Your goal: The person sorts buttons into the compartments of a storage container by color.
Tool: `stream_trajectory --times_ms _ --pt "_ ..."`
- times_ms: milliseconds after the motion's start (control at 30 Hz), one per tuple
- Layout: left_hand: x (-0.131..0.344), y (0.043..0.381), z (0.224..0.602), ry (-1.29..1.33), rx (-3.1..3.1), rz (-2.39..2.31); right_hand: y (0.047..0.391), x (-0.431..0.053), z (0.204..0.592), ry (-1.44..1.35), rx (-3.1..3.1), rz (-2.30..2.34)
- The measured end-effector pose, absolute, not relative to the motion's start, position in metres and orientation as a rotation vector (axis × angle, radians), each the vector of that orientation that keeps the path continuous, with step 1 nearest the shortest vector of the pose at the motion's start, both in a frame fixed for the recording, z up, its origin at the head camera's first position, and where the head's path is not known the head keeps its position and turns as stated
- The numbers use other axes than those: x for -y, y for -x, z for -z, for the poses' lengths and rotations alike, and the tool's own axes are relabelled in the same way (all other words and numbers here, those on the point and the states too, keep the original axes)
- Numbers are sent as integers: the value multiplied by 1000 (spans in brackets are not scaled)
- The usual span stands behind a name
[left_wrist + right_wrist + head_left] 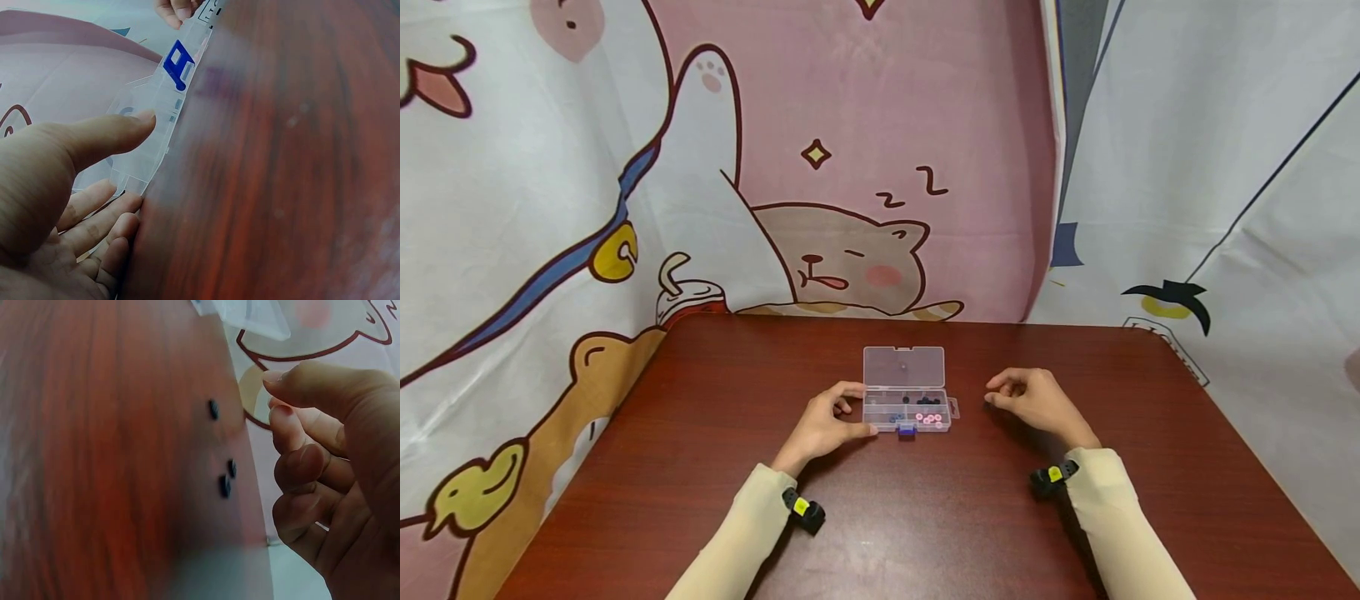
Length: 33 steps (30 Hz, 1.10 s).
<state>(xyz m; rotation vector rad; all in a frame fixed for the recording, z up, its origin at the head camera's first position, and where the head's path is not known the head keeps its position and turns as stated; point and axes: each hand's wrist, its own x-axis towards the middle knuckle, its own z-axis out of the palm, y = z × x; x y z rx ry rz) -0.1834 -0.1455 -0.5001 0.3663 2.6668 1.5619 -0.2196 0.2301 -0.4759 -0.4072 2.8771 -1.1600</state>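
Observation:
A clear plastic compartment box (906, 409) stands on the table with its lid (904, 367) raised at the back. My left hand (823, 425) grips its left end, thumb at the front corner and fingers at the side. A blue latch (179, 65) is on the front. Pink ring-shaped pieces (928, 418) lie in the front right compartment, blue ones (897, 417) in the front left, black ones (928, 401) behind. To the right of the box, my right hand (1033, 402) hovers with loosely bent fingers, nothing visible between them. Small black pieces (225, 486) lie on the table beside it.
The brown wooden table (925, 517) extends around the box and both hands. Behind it hangs a cloth (865, 100) printed with cartoon animals, and a pale cloth (1225, 167) hangs at the right. A hanging tab (954, 407) sticks out from the box's right end.

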Motion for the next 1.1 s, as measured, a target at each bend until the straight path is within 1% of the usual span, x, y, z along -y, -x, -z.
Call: stream_trajectory --times_ms 633,1100 --pt "145 183 501 -366 -2670 -1564 212 -264 489 355 -2887 1062" --pt "146 185 502 -374 -2679 -1538 211 -271 490 384 -2873 1004"
